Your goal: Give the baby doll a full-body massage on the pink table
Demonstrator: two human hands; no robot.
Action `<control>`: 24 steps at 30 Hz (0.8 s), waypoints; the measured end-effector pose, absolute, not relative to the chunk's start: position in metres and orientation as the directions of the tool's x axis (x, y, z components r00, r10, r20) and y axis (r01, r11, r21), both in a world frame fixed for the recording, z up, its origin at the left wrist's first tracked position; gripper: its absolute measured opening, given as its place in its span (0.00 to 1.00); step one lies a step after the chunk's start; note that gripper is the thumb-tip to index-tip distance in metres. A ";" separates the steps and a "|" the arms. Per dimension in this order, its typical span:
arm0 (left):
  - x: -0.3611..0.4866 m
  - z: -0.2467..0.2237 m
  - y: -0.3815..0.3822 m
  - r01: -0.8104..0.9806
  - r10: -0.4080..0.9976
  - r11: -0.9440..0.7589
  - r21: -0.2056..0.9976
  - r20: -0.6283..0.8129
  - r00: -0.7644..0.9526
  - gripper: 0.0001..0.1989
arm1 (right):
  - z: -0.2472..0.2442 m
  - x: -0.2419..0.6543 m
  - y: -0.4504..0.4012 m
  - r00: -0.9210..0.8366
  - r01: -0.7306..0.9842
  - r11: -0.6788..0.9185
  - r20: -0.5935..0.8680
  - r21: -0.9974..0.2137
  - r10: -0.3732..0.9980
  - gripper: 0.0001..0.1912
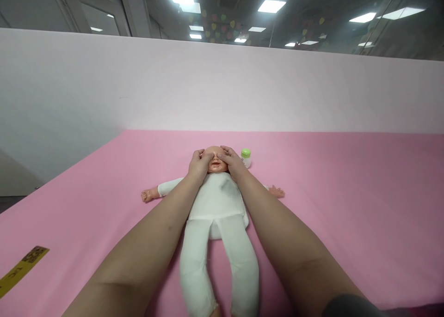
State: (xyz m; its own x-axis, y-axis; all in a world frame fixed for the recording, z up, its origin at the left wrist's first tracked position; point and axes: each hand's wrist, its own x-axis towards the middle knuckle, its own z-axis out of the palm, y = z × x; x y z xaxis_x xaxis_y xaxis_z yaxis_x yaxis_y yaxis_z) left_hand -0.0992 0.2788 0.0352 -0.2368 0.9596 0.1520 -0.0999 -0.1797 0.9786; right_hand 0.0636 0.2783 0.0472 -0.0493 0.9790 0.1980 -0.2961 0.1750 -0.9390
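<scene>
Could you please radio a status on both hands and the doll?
Left hand and right hand on the doll, one at each side of its face. Doll face-up, arms spread. Green-lidded jar by right hand, seemingly not blocking.

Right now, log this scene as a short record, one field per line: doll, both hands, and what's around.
doll: lying face up, white body
left hand: cupped at one side of the doll's head
right hand: cupped at the other side
jar: green lid, upright, beside the right hand
pink surface: under the doll
yellow strip: lower left
</scene>
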 end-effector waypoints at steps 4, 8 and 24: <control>-0.098 0.038 0.273 -0.076 0.968 -0.147 0.986 0.127 -0.216 0.34 | 0.046 0.062 0.277 -0.036 -0.240 0.190 0.205 -0.952 0.978 0.34; -0.097 0.040 0.275 -0.118 0.975 -0.123 0.985 0.098 -0.201 0.31 | 0.044 0.059 0.283 0.004 -0.232 0.184 0.189 -0.955 0.982 0.31; -0.119 0.056 0.254 -0.255 0.971 0.005 0.967 0.057 0.233 0.57 | 0.058 0.103 0.269 -0.410 -0.256 -0.073 0.040 -0.964 0.911 0.50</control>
State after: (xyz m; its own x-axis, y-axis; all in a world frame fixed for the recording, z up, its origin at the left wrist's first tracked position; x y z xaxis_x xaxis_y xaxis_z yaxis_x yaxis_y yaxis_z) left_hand -0.1188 0.2535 0.0556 0.2329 0.9709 0.0567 -0.2551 0.0048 0.9669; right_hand 0.1028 0.2692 0.0576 -0.4098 0.9113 0.0401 -0.2563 -0.0729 -0.9638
